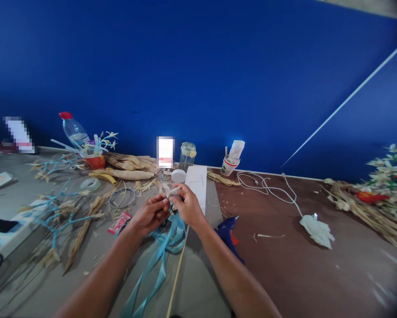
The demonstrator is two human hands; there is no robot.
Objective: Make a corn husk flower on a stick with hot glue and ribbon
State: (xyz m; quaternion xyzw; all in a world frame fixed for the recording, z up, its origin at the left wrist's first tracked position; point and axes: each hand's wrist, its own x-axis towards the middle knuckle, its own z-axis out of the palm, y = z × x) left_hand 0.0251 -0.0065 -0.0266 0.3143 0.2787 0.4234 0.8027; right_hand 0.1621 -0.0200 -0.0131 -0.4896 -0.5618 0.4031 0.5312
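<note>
L hand point(153, 213) & R hand point(187, 205) meet, fingertips pinched on small pale pc. point(174, 191) between them; appears unfin. Blue stems point(54, 240) w/ pale blooms, left of L hand, look done; dry husk point(128, 175) beyond it apparently unworked.

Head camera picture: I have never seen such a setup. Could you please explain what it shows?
There is no machine, only a person's two bare hands. The camera is worn on the head, looking forward and down. The left hand and right hand pinch a small pale piece together; I cannot name it. Blue ribbon lies on the table below them. At the left are dried husks and blue stems; at the right, what looks like a blue glue gun and a crumpled tissue.
</note>
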